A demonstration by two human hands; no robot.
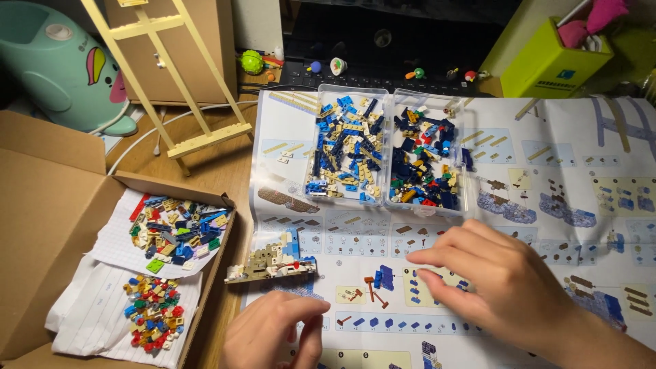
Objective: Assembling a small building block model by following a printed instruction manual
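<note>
desk, instruction sheet (547,171) | brick trays (386,147) beyond right hand (499,280)

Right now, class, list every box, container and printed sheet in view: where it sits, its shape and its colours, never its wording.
Cardboard box: far left, open, brown, holding paper sheets with brick piles.
Clear plastic container: top centre, two compartments of blue, tan and dark bricks.
Instruction sheet: under both hands, large, white with pictured steps.
Yellow-green box: top right, small blue mark.

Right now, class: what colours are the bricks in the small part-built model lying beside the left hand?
Mostly tan and grey with some blue: the part-built model, just above the left hand, seen in the head view.
</note>
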